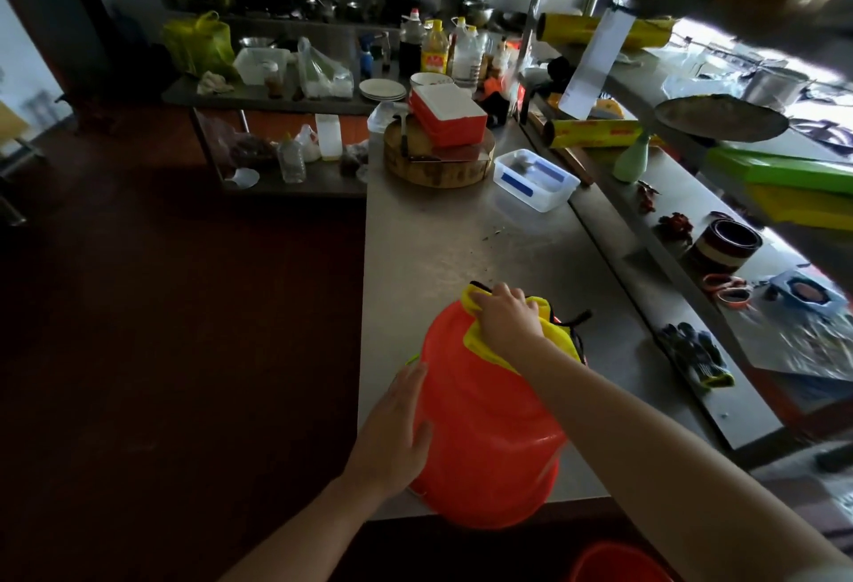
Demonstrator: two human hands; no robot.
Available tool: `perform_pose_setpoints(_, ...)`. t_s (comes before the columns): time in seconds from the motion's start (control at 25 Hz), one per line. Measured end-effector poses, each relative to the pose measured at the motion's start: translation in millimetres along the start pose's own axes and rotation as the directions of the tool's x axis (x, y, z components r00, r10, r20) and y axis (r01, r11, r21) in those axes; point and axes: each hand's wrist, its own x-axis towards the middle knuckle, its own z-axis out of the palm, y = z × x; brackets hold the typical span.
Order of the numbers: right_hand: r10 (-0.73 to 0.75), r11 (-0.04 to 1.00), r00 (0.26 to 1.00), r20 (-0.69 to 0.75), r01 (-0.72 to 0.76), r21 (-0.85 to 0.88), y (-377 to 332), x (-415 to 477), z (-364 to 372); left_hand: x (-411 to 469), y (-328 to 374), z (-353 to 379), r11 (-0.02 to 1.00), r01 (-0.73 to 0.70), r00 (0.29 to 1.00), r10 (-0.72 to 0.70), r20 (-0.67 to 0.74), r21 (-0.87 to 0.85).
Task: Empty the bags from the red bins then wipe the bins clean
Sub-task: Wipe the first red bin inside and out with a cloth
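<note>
Dim kitchen, light coming only from the right side. Steel counter (461,249) is running away from the viewer and filling the centre of the view.

- Red bin (484,420) is lying tipped over at the counter's near end, its wide rim toward the viewer and hanging a little past the counter edge. Its inside is facing away from the camera and cannot be seen.
- Left hand (397,434) is resting flat against the bin's left wall, fingers straight and close together, gripping nothing.
- Right hand (507,323) is bearing down on a yellow cloth (477,343) at the bin's far end. Its fingers are curling over the cloth and bunching it against the plastic. The fingertips are dipping out of sight behind the bin.
- Something black (577,318) is poking out just behind the bin and cloth. It is mostly covered, and what it is cannot be told.
- Second red bin (614,565) is showing only as a curved rim, cut off by the bottom edge, below counter level.
- Dark gloves (697,357) are lying on the raised ledge to the right, smeared by lens blur.
- Farther back, a clear tub (535,180) is sitting beside a round chopping block (438,166), which is carrying a red box (450,120).
</note>
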Motion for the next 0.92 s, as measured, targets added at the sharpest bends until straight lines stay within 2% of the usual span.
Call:
perform_pose_setpoints(0.16, -0.011, 1.0, 1.0, -0.008, 0.012, 0.023, 30, -10, 4, 8, 11, 4, 0.995, 0.036, 0.99, -0.023, -0.136, 0.098)
perform_pose_setpoints(0.32, -0.134, 0.988, 0.991, 0.017, 0.132, 0.086, 51, -38, 14, 37, 35, 6, 0.981, -0.093, 0.974, 0.125, -0.191, 0.169)
perform_pose_setpoints(0.48, -0.265, 0.951, 0.964, -0.02, 0.265, 0.157, 82, -60, 10, 64, 61, 12, 0.927, -0.26, 0.96, 0.279, -0.036, 0.27)
perform_pose_setpoints(0.6, -0.307, 0.935, 0.95, -0.064, 0.313, 0.169, 105, -79, 7, 76, 75, 17, 0.889, -0.301, 0.951, 0.252, 0.181, 0.344)
perform_pose_setpoints(0.64, -0.31, 0.932, 0.948, -0.073, 0.318, 0.173, 112, -85, 7, 79, 76, 20, 0.886, -0.298, 0.949, 0.235, 0.211, 0.354)
perform_pose_setpoints(0.8, -0.328, 0.924, 0.935, -0.135, 0.347, 0.158, 121, -103, 7, 89, 89, 22, 0.947, -0.211, 0.977, 0.195, 0.089, 0.24)
perform_pose_setpoints(0.92, -0.373, 0.917, 0.887, -0.274, 0.397, 0.038, 111, -111, 5, 101, 116, 10, 0.982, -0.123, 0.99, 0.132, -0.054, 0.145)
